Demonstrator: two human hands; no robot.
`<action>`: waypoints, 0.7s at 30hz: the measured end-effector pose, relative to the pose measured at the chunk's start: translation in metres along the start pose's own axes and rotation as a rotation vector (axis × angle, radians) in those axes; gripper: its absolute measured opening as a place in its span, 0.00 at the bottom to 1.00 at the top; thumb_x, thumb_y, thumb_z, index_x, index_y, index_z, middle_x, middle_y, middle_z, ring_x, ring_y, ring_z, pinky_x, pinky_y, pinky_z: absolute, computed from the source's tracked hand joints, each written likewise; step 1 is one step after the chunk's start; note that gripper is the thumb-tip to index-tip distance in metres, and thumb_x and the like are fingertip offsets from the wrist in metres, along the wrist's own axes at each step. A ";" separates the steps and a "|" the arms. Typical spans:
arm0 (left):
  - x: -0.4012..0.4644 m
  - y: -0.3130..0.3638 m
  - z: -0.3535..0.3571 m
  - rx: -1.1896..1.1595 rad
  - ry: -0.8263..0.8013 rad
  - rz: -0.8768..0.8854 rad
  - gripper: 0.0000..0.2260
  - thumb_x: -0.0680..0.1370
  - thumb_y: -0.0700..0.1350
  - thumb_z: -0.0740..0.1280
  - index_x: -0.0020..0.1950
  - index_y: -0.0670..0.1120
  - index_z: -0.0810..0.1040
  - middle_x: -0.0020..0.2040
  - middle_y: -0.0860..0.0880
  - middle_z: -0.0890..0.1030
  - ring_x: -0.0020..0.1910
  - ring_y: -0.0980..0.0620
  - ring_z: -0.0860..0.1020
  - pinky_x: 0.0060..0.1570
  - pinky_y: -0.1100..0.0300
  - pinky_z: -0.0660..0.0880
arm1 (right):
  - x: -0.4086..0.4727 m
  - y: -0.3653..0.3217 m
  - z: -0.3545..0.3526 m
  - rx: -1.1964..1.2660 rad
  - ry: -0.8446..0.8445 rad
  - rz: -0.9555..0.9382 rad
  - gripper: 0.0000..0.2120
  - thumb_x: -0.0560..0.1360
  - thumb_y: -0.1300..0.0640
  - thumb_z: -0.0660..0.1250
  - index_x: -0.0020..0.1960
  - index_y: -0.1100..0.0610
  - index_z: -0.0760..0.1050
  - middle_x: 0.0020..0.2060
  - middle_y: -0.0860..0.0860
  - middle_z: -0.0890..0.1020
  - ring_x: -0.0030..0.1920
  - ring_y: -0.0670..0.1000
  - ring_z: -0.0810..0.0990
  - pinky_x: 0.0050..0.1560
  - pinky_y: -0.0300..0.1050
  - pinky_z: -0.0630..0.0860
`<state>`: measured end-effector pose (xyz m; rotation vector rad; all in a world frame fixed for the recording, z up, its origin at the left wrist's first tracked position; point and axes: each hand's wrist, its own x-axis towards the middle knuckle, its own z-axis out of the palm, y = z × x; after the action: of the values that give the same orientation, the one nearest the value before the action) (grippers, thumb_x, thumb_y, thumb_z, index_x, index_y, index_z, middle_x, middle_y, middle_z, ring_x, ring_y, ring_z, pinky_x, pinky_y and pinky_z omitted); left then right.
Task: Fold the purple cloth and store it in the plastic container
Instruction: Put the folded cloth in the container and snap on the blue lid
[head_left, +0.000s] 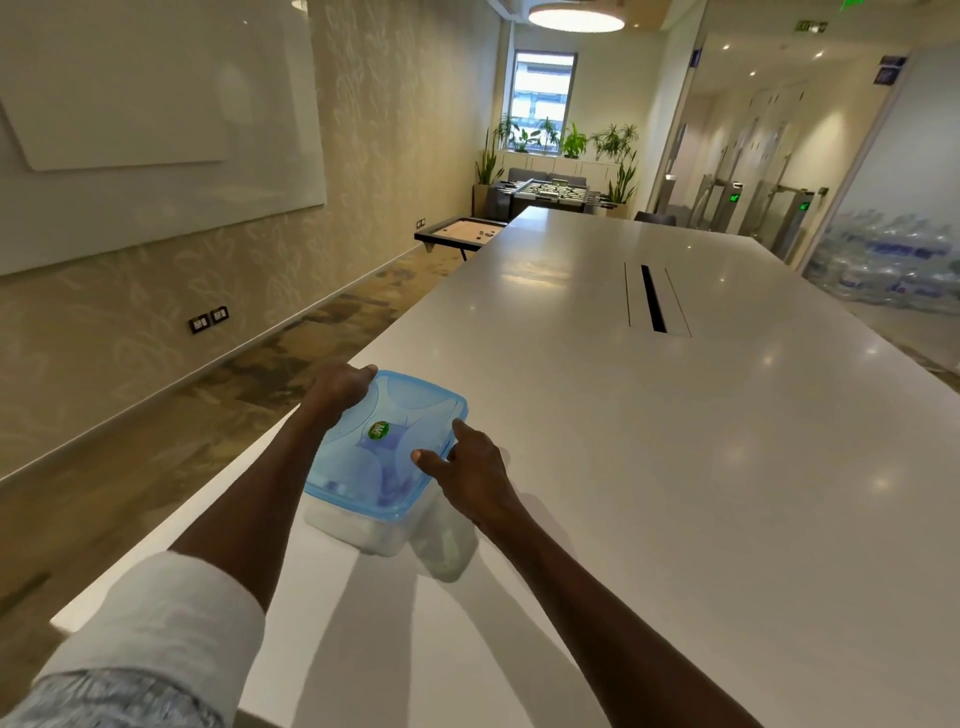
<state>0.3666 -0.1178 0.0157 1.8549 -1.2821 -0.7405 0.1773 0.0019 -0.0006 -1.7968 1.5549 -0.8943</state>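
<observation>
A clear plastic container with a translucent blue lid stands near the left edge of the long white table. Purple cloth shows dimly through the lid, inside the container. My left hand grips the lid's far left corner, fingers curled over the rim. On the lid's right side rests my right hand, thumb and forefinger spread and pressing on the lid's top and edge.
The table's left edge runs close beside the container, with carpeted floor below it. A cable slot is set in the table's middle, farther off. A small black-framed game table stands beyond the table's far left corner.
</observation>
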 end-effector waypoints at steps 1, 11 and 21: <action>0.001 0.002 0.001 -0.018 -0.011 -0.011 0.22 0.78 0.53 0.66 0.55 0.32 0.78 0.48 0.37 0.78 0.41 0.44 0.74 0.42 0.57 0.69 | 0.000 0.000 0.000 0.006 0.000 -0.003 0.18 0.75 0.47 0.69 0.56 0.59 0.74 0.54 0.56 0.81 0.55 0.58 0.77 0.54 0.50 0.74; 0.021 0.004 0.004 -0.148 -0.147 -0.123 0.19 0.77 0.51 0.68 0.55 0.35 0.77 0.47 0.37 0.77 0.40 0.43 0.75 0.44 0.55 0.70 | 0.002 0.000 0.000 0.025 0.020 -0.011 0.18 0.74 0.47 0.70 0.56 0.60 0.75 0.50 0.57 0.83 0.48 0.60 0.81 0.51 0.54 0.79; 0.026 0.003 0.008 -0.171 -0.127 -0.147 0.14 0.77 0.45 0.69 0.34 0.42 0.72 0.34 0.42 0.72 0.29 0.48 0.68 0.30 0.59 0.65 | 0.003 0.002 0.002 0.059 0.041 -0.018 0.20 0.73 0.47 0.71 0.57 0.60 0.75 0.51 0.56 0.83 0.48 0.58 0.81 0.50 0.52 0.80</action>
<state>0.3672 -0.1446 0.0128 1.7998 -1.1297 -1.0294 0.1777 -0.0011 -0.0034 -1.7633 1.5235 -0.9812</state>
